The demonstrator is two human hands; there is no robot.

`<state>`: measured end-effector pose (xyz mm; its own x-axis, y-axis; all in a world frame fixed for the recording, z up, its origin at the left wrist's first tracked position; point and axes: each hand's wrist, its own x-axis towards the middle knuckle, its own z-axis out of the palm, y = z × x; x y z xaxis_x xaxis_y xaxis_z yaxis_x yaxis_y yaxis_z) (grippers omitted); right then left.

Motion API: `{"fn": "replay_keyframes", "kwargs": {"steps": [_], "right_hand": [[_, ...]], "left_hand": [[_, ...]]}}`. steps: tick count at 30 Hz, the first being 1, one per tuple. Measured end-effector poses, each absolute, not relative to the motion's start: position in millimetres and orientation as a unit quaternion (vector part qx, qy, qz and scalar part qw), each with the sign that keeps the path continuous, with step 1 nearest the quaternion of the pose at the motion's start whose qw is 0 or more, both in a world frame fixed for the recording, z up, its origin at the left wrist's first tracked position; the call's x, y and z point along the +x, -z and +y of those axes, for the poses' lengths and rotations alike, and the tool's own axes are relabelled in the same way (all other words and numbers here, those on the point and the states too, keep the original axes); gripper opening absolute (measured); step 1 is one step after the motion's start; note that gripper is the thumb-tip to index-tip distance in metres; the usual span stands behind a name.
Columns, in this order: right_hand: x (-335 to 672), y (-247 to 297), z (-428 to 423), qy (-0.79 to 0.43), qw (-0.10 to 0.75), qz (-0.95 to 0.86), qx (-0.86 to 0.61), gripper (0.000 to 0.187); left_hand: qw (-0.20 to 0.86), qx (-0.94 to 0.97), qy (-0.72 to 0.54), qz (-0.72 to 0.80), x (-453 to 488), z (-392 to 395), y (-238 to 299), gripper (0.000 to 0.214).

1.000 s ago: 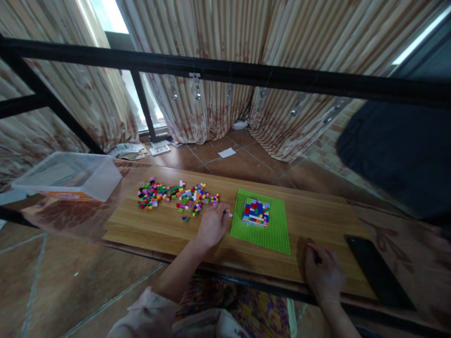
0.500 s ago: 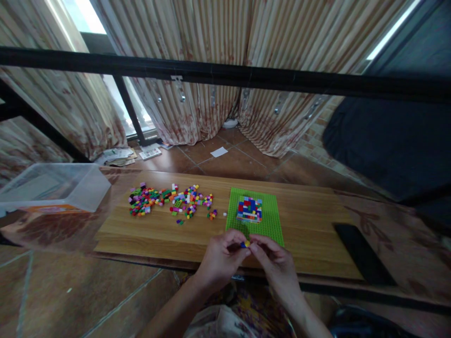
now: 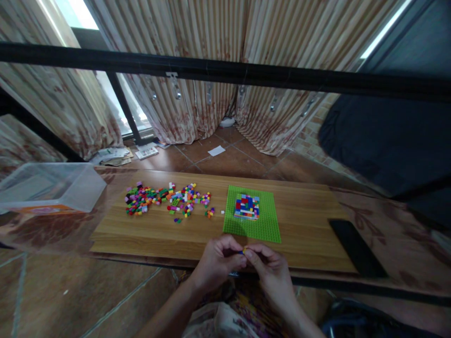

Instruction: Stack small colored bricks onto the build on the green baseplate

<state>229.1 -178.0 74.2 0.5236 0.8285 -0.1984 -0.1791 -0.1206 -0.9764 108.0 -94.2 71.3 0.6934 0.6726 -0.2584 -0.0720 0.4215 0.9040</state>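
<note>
My left hand and my right hand meet at the near edge of the wooden board, fingertips pinched together on small bricks, yellow and blue. Beyond them lies a green baseplate with a low block of mixed-colour bricks built on it. A scatter of loose coloured bricks lies on the board to the left of the plate. A single white brick sits just off the plate's left edge.
A clear plastic tub stands at the far left. A black phone lies flat at the board's right end. A black metal bar crosses the view above; curtains and a tiled floor lie behind.
A second ago my left hand was at the loose bricks and my right rested on the board's right part. Both came together at the near edge, pinching small bricks, and have drawn slightly nearer.
</note>
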Motion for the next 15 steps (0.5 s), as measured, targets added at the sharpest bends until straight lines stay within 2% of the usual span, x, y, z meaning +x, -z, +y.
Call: {"fn": "replay_keyframes", "kwargs": {"steps": [5,8,11,15], "right_hand": [[227.7,-68.8,-177.5,-0.456,0.622,-0.215,-0.599,0.027],[237.8,-64.3,-171.6,-0.435,0.655,-0.175,-0.592,0.027],[263.9,-57.1,-160.4,-0.37,0.677,-0.124,-0.624,0.03],[305.8,-48.2,-139.3,-0.272,0.651,-0.16,-0.69,0.035]], "left_hand": [[0.813,0.449,-0.215,0.303,107.9,-93.9,-70.9,0.03],[0.797,0.449,-0.238,0.326,107.8,-88.4,-68.9,0.028],[0.72,0.495,-0.306,0.379,101.0,-72.8,-59.5,0.024],[0.539,0.596,-0.386,0.453,73.9,-43.6,-36.3,0.018]]}}
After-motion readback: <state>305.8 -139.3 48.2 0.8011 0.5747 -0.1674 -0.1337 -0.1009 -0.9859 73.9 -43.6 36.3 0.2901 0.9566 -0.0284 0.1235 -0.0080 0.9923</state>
